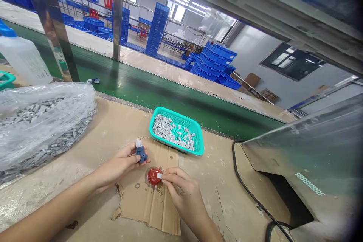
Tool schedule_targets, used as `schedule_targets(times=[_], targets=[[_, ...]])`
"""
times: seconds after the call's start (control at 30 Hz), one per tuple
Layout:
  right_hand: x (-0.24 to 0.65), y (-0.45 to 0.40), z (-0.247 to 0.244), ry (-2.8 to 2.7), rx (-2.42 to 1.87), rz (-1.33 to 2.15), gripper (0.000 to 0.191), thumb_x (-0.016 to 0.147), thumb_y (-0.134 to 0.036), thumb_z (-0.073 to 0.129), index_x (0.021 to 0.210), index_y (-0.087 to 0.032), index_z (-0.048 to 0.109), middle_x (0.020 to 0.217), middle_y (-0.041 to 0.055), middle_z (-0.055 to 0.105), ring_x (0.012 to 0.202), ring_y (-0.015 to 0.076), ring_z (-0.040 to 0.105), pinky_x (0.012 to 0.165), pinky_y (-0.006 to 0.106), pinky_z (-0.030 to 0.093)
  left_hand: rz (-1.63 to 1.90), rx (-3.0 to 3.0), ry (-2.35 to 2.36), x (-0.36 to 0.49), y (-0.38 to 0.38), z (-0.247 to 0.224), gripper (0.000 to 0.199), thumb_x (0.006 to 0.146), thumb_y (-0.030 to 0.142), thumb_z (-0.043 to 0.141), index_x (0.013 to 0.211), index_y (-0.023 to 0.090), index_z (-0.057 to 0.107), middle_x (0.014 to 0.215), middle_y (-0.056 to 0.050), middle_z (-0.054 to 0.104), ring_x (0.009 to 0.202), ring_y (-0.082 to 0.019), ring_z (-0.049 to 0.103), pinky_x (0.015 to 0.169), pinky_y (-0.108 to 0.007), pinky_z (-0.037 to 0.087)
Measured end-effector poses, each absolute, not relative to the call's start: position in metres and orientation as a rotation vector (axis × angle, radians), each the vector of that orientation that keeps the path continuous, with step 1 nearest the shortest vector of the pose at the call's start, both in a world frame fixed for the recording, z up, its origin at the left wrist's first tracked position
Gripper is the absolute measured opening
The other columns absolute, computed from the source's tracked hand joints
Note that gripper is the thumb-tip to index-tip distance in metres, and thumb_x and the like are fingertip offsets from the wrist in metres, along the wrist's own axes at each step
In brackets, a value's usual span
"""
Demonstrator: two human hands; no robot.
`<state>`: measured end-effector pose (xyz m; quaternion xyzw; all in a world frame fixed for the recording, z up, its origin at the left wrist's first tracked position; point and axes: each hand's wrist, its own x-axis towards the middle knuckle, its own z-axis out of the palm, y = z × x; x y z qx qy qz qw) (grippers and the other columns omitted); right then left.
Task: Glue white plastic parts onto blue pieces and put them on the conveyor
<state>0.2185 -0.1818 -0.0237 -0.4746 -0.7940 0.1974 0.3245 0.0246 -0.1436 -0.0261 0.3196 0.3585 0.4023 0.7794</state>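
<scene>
Between the thumb and fingers of my left hand (pixel 127 160) is a dark blue part (pixel 141 154) with a whitish piece (pixel 138 143) at its top. My right hand (pixel 181 184) pinches a small light grey piece (pixel 159 176) at the right edge of a small round dish of red liquid (pixel 153 176). The dish rests on a torn sheet of cardboard (pixel 147 208), with dark drops around it. Behind the hands stands a turquoise basket (pixel 200 136) holding many small light grey pieces (pixel 164 126).
A clear plastic bag (pixel 82 94) of grey pieces lies at the left, near a white bottle (pixel 24 58). A green belt (pixel 133 87) runs behind the table. A black cable (pixel 246 189) and a metal housing (pixel 320 151) are at the right.
</scene>
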Motion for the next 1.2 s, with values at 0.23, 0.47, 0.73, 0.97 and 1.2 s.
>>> schedule_targets(times=[0.23,0.47,0.73,0.97,1.2], targets=[[0.215,-0.184,-0.027,-2.078,-1.249,0.447,0.021,0.079,-0.008,0.045,0.079,-0.017,0.064,0.074,0.007,0.06,0.068,0.0155,0.059,0.06,0.026,0.051,0.831,0.772,0.766,0.02,-0.14,-0.026,0.03,0.073,0.027,0.062,0.102,0.019,0.055,0.113,-0.005,0.055,0.099,-0.017,0.054,0.084,-0.026,0.041],[0.214,-0.187,-0.027,-2.062,-1.284,0.447,0.02,0.079,-0.009,0.045,0.079,-0.015,0.064,0.075,0.0078,0.059,0.069,0.0159,0.058,0.06,0.027,0.05,0.859,0.812,0.819,0.021,-0.141,-0.03,0.036,0.071,0.026,0.064,0.105,0.022,0.055,0.109,-0.004,0.056,0.1,-0.018,0.053,0.09,-0.03,0.038],[0.213,-0.188,-0.023,-2.005,-1.279,0.453,0.018,0.08,-0.011,0.047,0.079,-0.017,0.064,0.076,0.0072,0.06,0.069,0.0158,0.058,0.061,0.027,0.05,0.832,0.782,0.795,0.025,-0.144,-0.035,0.027,0.072,0.029,0.063,0.096,0.018,0.056,0.088,-0.002,0.059,0.088,-0.017,0.058,0.087,-0.032,0.042],[0.215,-0.183,-0.008,-1.979,-1.331,0.522,0.016,0.077,-0.012,0.052,0.076,-0.019,0.066,0.076,0.0056,0.063,0.07,0.0163,0.06,0.061,0.027,0.049,0.851,0.846,0.81,0.026,-0.146,-0.03,0.029,0.074,0.032,0.059,0.098,0.018,0.055,0.104,-0.006,0.059,0.097,-0.017,0.054,0.087,-0.029,0.039],[0.216,-0.173,0.0,-1.701,-1.34,0.818,0.01,0.071,-0.015,0.061,0.071,-0.021,0.069,0.074,0.004,0.066,0.074,0.0177,0.06,0.065,0.028,0.051,0.878,0.903,0.823,0.029,-0.148,-0.022,0.027,0.067,0.028,0.066,0.09,0.016,0.058,0.087,-0.002,0.06,0.082,-0.013,0.055,0.077,-0.023,0.041]])
